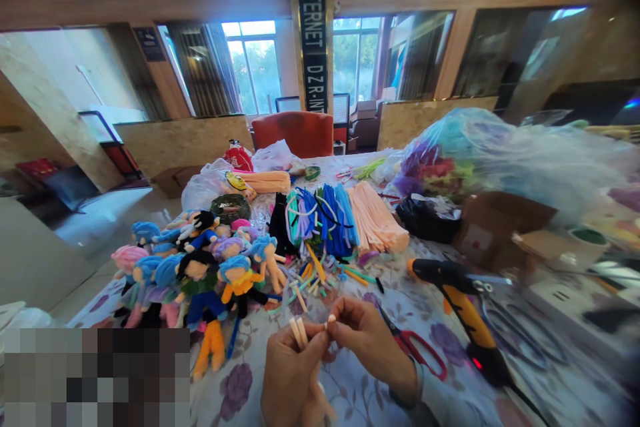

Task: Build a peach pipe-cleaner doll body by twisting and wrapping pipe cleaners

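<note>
My left hand (293,373) is closed around peach pipe cleaners (299,332), whose ends stick up above the fist and trail out below it. Thumb and forefinger of my right hand (363,340) pinch a short peach tip (331,320), right against the left fingertips. Red-handled scissors (420,353) lie just beyond my right wrist. Several pipe-cleaner dolls (200,273) with blue, pink, purple and black hair are piled to the left of my hands. Ahead are bundles of blue pipe cleaners (345,217) and peach pipe cleaners (377,217), with cut scraps in front.
A black and orange glue gun (463,317) with a lit red light rests at the right, its cord running forward. Behind it are a cardboard box (500,227) and large clear plastic bags (525,153). An orange chair (293,133) stands across the flowered tablecloth (240,380).
</note>
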`<action>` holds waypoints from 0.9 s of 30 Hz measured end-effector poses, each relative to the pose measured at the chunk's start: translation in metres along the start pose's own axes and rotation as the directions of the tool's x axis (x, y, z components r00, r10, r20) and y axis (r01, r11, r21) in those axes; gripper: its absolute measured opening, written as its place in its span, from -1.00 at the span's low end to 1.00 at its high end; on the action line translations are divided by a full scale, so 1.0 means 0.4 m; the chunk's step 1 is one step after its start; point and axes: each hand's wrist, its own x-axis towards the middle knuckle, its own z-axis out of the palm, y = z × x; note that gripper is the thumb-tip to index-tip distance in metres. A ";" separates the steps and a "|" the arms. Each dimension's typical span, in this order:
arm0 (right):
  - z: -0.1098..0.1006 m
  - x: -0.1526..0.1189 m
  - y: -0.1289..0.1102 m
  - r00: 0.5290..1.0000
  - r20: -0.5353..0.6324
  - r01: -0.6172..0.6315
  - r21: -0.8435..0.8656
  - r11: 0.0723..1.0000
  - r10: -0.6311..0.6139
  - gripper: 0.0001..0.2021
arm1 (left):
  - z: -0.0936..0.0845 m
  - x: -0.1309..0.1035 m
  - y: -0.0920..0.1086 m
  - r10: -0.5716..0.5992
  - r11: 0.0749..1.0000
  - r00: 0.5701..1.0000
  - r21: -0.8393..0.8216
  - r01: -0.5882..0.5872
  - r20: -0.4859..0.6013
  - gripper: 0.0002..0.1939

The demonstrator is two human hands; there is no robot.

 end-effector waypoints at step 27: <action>0.002 -0.002 0.009 0.993 -0.114 0.002 -0.077 0.997 -0.011 -0.92 | 0.008 -0.001 0.004 0.024 0.998 0.999 0.052 -0.023 -0.021 -0.85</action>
